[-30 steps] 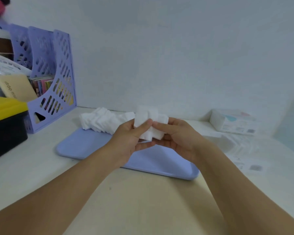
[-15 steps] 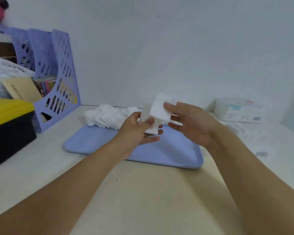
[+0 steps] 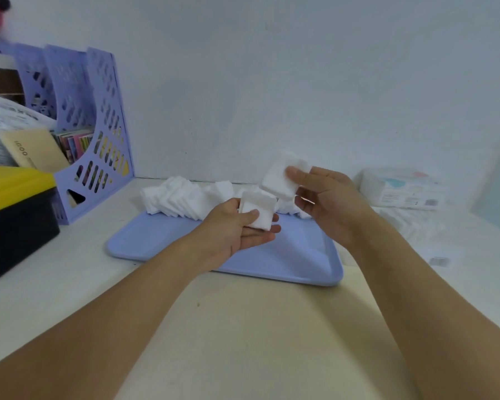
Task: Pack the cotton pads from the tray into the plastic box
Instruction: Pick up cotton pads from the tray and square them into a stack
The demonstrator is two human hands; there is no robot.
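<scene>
Between my arms the pale tabletop (image 3: 243, 342) lies open for passing, while the lilac perforated plastic file rack (image 3: 96, 134) and black bin with yellow lid (image 3: 15, 215) block my left, and what seems a white wrapped packet (image 3: 401, 189) crowds my right.

Head-worn camera looks forward and down, close over the tray (image 3: 162, 243)

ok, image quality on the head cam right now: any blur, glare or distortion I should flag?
Head view: light is soft and even, no glare, only faint shadows under the tray. Wide-angle stretch bends the file rack and enlarges the forearms. Slight motion blur on the cotton pads in the right hand and at the far left edge; the pad stack in the left hand is sharper.
</scene>
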